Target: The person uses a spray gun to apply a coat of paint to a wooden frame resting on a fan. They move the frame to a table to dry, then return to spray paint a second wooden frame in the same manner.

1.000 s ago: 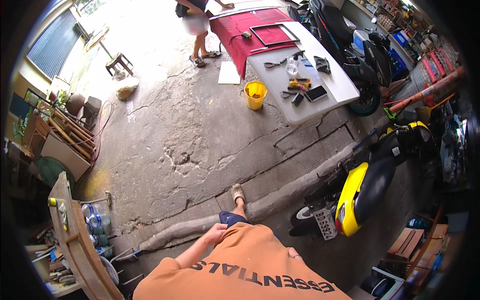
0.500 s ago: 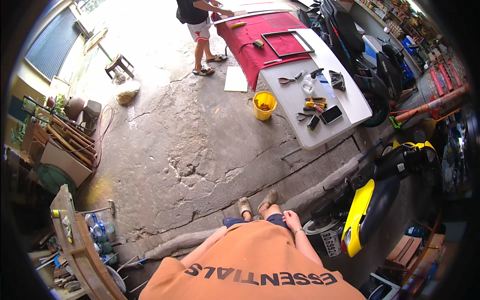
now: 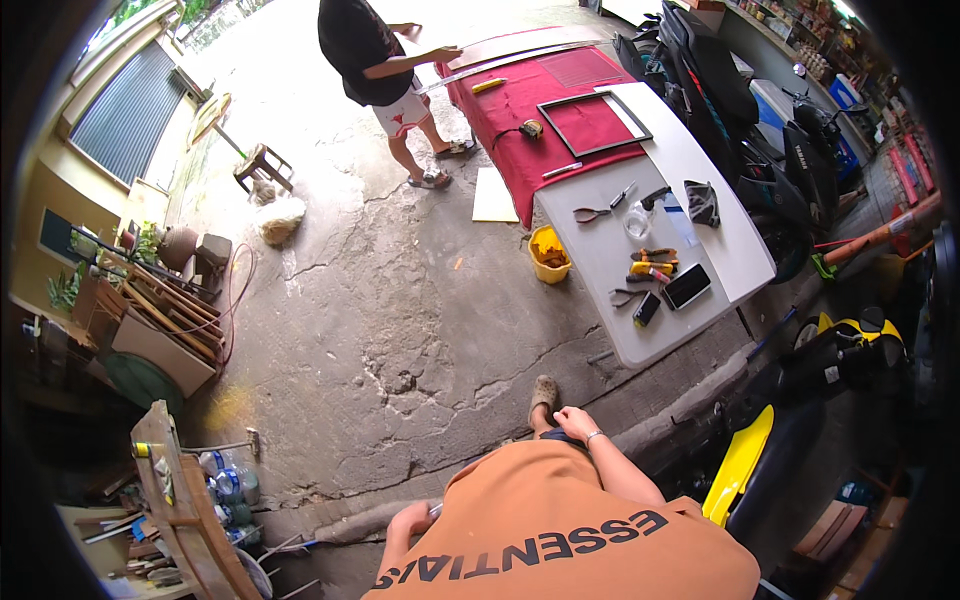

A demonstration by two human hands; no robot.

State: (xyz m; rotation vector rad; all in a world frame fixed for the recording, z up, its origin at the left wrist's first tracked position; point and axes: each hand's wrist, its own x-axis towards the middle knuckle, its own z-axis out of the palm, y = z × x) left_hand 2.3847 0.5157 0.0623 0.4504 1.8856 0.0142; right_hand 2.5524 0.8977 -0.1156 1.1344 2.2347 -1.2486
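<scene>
My right hand (image 3: 575, 423) hangs in front of my body, its fingers curled closed with nothing showing in them. A light band circles that wrist. Low at my left side, my left hand (image 3: 410, 520) is closed, and a small pale, silvery bit shows at its fingers, too small to name. Neither hand touches the table (image 3: 625, 345) ahead on the right. On it lie pliers (image 3: 590, 214), yellow-handled tools (image 3: 652, 268), a black phone (image 3: 687, 288), a tape measure (image 3: 530, 129) and a dark rectangular frame (image 3: 594, 150) on red cloth (image 3: 500, 110).
Another person (image 3: 375, 60) stands at the table's far left edge, hands over a long strip. A yellow bucket (image 3: 550, 272) sits beside the table. A yellow-black motorbike (image 3: 740, 465) is close on my right. Planks (image 3: 165, 310) and a wooden stool (image 3: 262, 167) stand left on cracked concrete.
My view has shifted, and the table looks nearer. My feet have stepped, with one shoe now showing. My left hand has come into clearer view; the other person stands more upright.
</scene>
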